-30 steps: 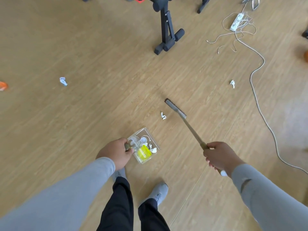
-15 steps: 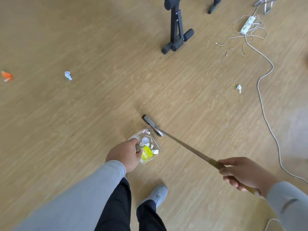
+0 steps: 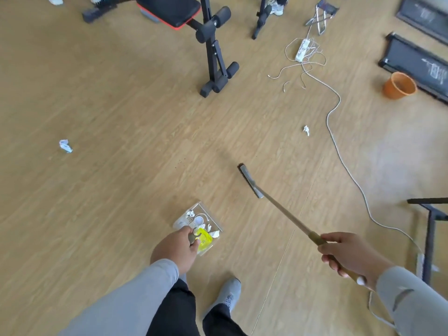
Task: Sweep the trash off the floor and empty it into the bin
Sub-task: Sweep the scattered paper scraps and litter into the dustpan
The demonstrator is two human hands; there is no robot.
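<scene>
Mid-sweep: the left hand [image 3: 178, 251] is curled tight around the dustpan [image 3: 197, 225] handle, pan on the floor already holding scraps, while the right hand [image 3: 349, 254] is wrapped around the broom [image 3: 249, 181]. Two paper bits [image 3: 306, 130] [image 3: 65, 145] are loose on the floor, well apart. Next is probably reaching for the nearer one, with the orange bin [image 3: 398, 85] way off.

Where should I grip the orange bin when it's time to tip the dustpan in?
Take the orange bin by its open rim, on the side nearest you, coming down from above. It leans a little, with its mouth toward the camera, so that edge is exposed, while black boards crowd its far side. Both hands are busy now: the left hand holds the dustpan, the right hand the broom.
</scene>
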